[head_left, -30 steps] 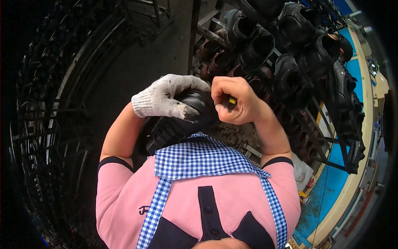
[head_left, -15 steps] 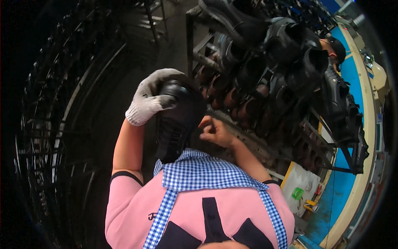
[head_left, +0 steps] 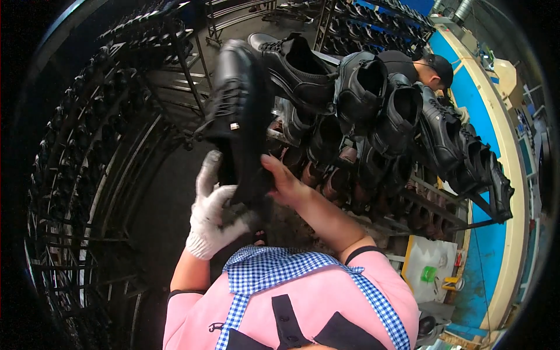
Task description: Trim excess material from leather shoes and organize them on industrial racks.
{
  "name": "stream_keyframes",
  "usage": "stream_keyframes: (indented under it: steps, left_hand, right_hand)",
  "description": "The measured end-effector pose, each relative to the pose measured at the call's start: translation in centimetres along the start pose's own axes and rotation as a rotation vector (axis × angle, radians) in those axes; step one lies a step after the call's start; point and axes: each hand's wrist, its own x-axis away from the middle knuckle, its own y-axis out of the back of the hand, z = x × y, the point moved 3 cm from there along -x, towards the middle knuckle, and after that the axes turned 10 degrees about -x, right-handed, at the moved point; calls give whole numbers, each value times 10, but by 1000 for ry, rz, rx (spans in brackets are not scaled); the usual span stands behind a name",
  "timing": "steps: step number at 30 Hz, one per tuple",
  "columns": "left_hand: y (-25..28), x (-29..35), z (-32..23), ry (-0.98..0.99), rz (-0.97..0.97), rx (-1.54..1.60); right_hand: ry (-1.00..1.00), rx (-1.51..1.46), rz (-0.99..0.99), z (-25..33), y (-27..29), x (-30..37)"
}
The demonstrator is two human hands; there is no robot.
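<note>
A black lace-up leather shoe (head_left: 234,87) is held up in front of me, its toe pointing away and its heel end toward me. My left hand (head_left: 214,219), in a pale knitted glove with darkened fingertips, grips the heel end, thumb and fingers around it. On the shoe's right side my bare right hand (head_left: 287,182) holds on, its fingers partly hidden behind the shoe. The shoe is slightly smeared by motion. Just beyond it, more black shoes (head_left: 300,70) stand on a rack.
To the right a metal rack (head_left: 434,204) carries rows of black shoes, with brown ones lower down. Other shoe racks (head_left: 87,134) curve along the left. A co-worker in a dark cap (head_left: 438,69) bends beside the blue-topped bench (head_left: 487,256). A green tape roll (head_left: 429,274) lies at lower right.
The shoe has swung round, so its toe now points away from me. My left hand has gone from the toe to the heel end. My right hand has come onto the shoe's side.
</note>
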Motion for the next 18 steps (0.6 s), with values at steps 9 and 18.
stream_keyframes:
  steps: [9, 18]
  left_hand:
    - [40, -45, 57, 86, -232, 353]
    - [26, -171, 51, -56, 81, 135]
  right_hand:
    - [904, 1903, -706, 160, -94, 26]
    - [802, 1960, -666, 146, -83, 52]
